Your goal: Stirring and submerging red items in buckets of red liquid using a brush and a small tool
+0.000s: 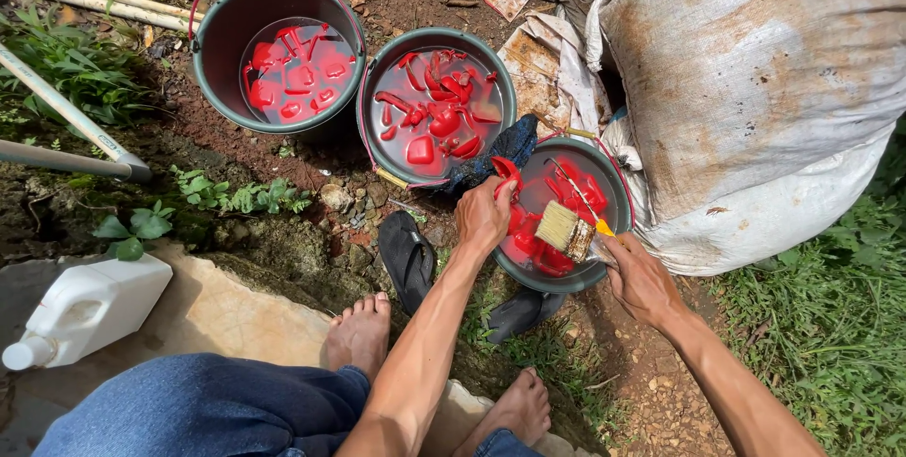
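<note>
Down at the nearest bucket (604, 268), the left hand (483, 216) pinches a red plastic piece (505, 172) at its far-left rim, fingers closed on it. Just beside it, the right hand (640, 280) grips a paintbrush (569, 231), bristles over the bucket's red pieces. Two more buckets (370, 127) stand beyond.

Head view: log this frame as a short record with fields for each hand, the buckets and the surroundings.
left hand: holds a red plastic piece over the nearest bucket
right hand: grips a paintbrush, bristles over that bucket
buckets: three, each with red pieces in liquid
middle bucket: dark cloth on its rim
surroundings: white sack, white jug, sandal, bare feet on dirt
</note>
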